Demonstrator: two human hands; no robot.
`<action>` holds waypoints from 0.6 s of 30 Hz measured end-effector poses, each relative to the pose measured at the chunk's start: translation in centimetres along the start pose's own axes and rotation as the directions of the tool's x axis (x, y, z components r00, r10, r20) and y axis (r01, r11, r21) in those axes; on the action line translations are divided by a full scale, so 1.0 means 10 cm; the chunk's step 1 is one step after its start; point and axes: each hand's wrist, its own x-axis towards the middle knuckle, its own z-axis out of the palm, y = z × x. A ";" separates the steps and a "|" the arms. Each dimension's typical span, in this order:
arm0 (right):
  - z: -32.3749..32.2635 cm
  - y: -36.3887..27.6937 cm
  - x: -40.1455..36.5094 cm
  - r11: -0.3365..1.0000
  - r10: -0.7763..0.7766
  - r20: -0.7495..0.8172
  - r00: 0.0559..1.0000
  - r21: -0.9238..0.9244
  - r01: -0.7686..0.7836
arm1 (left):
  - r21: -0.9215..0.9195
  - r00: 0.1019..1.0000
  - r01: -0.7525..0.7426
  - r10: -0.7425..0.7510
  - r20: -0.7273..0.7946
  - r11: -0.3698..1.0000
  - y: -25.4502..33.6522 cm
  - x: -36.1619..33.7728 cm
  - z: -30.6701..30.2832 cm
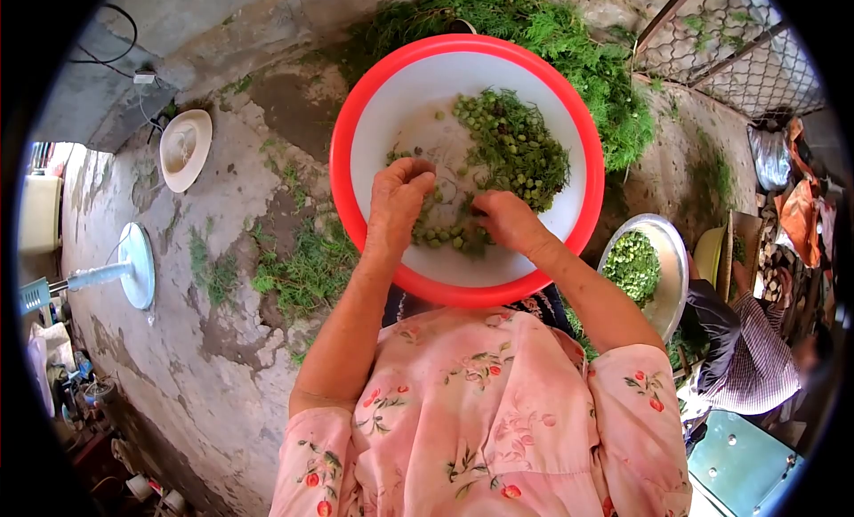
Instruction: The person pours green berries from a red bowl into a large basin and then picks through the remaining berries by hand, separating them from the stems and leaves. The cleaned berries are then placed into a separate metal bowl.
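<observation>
A large white basin with a red rim (pixel 345 161) stands in front of me. Inside it, a heap of small green cones with bits of leaf (pixel 525 152) fills the right side, and a smaller scatter of them (pixel 454 237) lies near the front. My left hand (pixel 402 192) is over the left part of the basin, fingers bent together; what they hold, if anything, is too small to tell. My right hand (pixel 507 219) reaches in from the right, its fingers closed at the edge of the smaller scatter, their tips partly hidden.
Green branches (pixel 596 81) lie behind the basin, more sprigs (pixel 307 268) on the floor at left. A metal bowl (pixel 672 286) of green pieces is at right, beside another person (pixel 756 352). A straw hat (pixel 186 150) and a fan (pixel 136 265) are at left.
</observation>
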 end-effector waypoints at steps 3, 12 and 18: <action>0.01 0.03 -0.03 0.993 0.119 0.094 0.988 0.010 -0.120 | 0.005 1.000 -0.004 0.004 0.014 1.000 -0.02 0.00 -0.01; 0.00 -0.16 -0.02 0.965 0.232 0.227 0.946 -0.178 -0.194 | -0.003 0.999 0.024 -0.023 0.046 1.000 -0.03 0.01 -0.01; 0.05 0.11 -0.03 0.999 0.025 0.135 0.991 0.027 -0.029 | 0.035 0.996 0.060 -0.062 0.061 0.998 -0.01 0.01 0.00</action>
